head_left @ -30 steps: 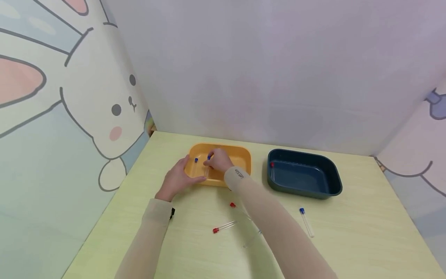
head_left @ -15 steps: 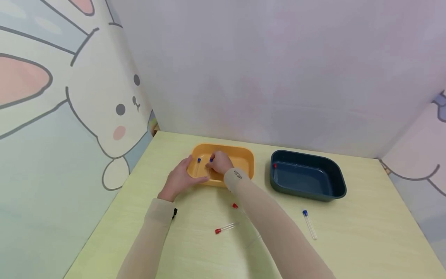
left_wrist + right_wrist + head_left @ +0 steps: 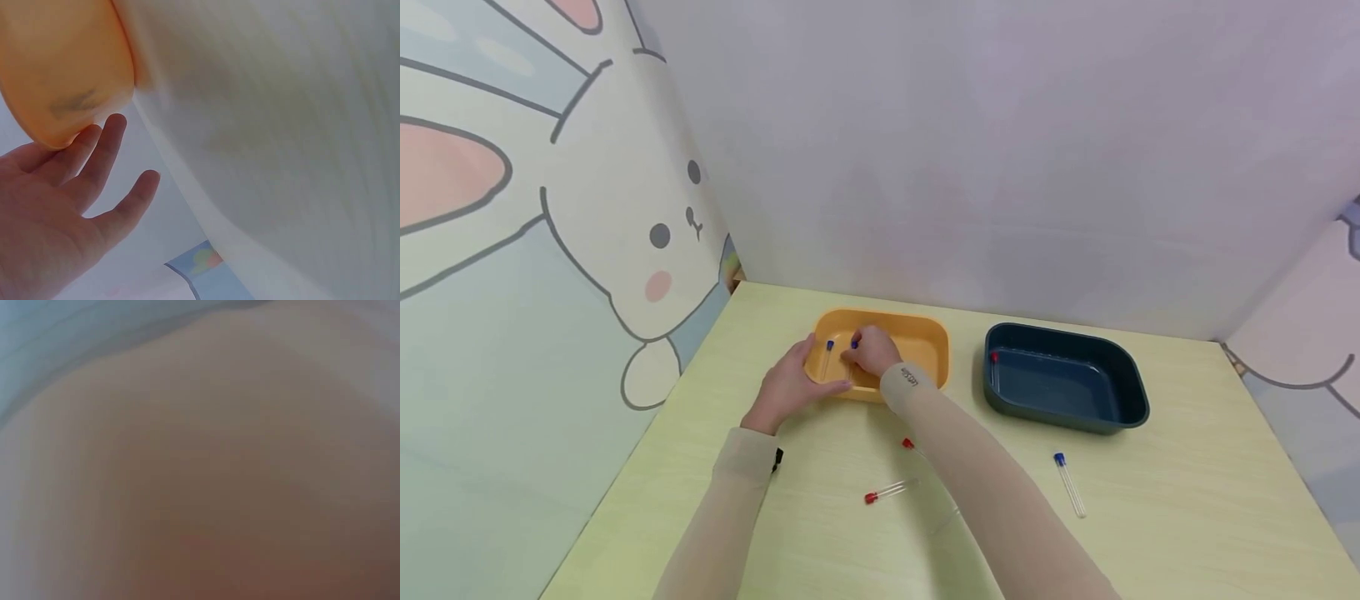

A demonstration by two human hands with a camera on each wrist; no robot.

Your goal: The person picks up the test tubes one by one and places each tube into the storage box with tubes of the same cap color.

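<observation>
In the head view, a yellow plastic tray (image 3: pixel 917 354) stands at the back left of the table. My right hand (image 3: pixel 876 351) reaches into it and pinches a clear test tube by its blue cap (image 3: pixel 854 344). To the left of that tube, another blue-capped test tube (image 3: pixel 827 360) lies inside the tray. My left hand (image 3: pixel 792 387) rests against the tray's left end, thumb stretched along the front rim. The left wrist view shows the same left hand (image 3: pixel 81 194) with fingers spread, some touching the tray's outer wall. Only a blurred close surface fills the right wrist view.
A dark blue tray (image 3: pixel 1067 387) with a red-capped tube (image 3: pixel 994 358) stands at the right. On the table lie red-capped tubes (image 3: pixel 887 492), a blue-capped tube (image 3: pixel 1069 485) and a tube partly hidden by my right forearm (image 3: pixel 985 492). Walls border the table's back and sides.
The head view has shifted slightly, moving the scene a little to the right. The right hand stays at the blue cap inside the yellow tray; the left hand keeps its place.
</observation>
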